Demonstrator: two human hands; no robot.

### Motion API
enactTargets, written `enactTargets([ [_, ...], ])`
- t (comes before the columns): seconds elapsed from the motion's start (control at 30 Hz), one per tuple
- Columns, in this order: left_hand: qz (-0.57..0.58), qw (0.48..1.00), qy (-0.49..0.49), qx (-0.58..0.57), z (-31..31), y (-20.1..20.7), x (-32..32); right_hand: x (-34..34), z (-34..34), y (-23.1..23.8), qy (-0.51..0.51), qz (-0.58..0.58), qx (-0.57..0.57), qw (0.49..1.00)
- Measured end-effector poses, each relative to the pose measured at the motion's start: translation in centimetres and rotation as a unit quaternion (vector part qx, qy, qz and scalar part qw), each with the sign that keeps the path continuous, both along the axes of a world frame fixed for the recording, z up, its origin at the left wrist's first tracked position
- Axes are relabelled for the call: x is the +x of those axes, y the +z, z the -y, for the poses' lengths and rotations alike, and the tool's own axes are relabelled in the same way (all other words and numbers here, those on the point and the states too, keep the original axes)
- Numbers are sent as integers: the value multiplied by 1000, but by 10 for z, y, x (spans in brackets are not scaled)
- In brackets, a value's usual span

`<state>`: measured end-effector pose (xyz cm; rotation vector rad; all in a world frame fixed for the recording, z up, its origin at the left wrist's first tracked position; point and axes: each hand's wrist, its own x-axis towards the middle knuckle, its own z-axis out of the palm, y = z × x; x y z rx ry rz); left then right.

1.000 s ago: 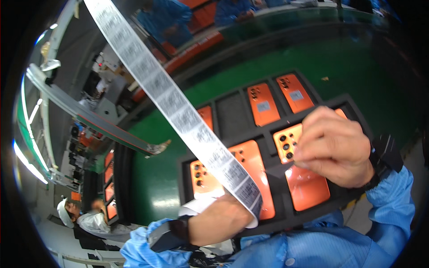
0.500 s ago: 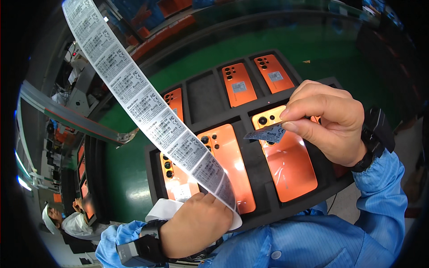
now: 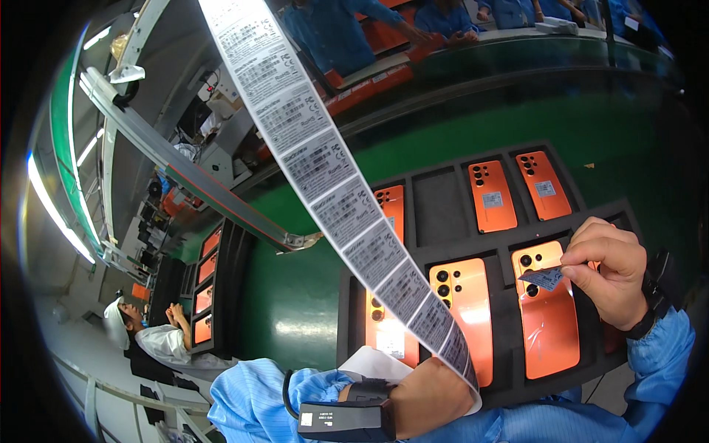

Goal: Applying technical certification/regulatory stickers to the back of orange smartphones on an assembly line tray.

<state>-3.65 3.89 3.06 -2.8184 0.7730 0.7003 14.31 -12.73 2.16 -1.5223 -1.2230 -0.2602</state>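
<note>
Between the thumb and fingers of my right hand (image 3: 609, 277) a single printed label (image 3: 545, 278) is pinched, tilted above the camera end of an orange phone (image 3: 548, 336). My left hand (image 3: 432, 399) is closed at the lower end of a long strip of labels (image 3: 317, 170); the strip curls over it and hides its fingers. From there the strip rises diagonally to the top of the view. Beneath lies a dark foam tray (image 3: 436, 240) of orange phones, backs up. Two far phones (image 3: 493, 198) (image 3: 545, 186) bear labels, and the strip partly covers a near-left phone (image 3: 388, 336).
The tray rests on a green work surface (image 3: 295, 310). A metal arm (image 3: 221, 207) reaches in from the left. At far left a person in white (image 3: 166, 340) sits beside another phone tray (image 3: 210, 284). People in blue (image 3: 332, 37) work across the back.
The view has shifted, so tray, phones and both hands appear farther right and lower. My right hand still pinches the label above the same phone; the strip still runs up from my left hand.
</note>
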Motion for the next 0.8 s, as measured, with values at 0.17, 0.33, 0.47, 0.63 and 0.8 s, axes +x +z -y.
enactTargets([
  [0.17, 10, 991, 50, -120, -7, -5, 2, 0, 5, 0, 2, 1, -7, 1000],
  [0.33, 113, 894, 264, -345, -20, -19, 12, 2, 1, 0, 13, -52, -21, 998],
  [0.47, 76, 978, -9, -196, -76, -17, 53, 6, -2, -6, 80, -176, 46, 980],
  [0.63, 51, 906, 163, -387, -109, -27, 103, 2, -5, -14, 126, -298, 4, 946],
  [0.8, -29, 676, 340, -653, -120, -32, 99, -40, -39, -17, 196, -244, -194, 930],
])
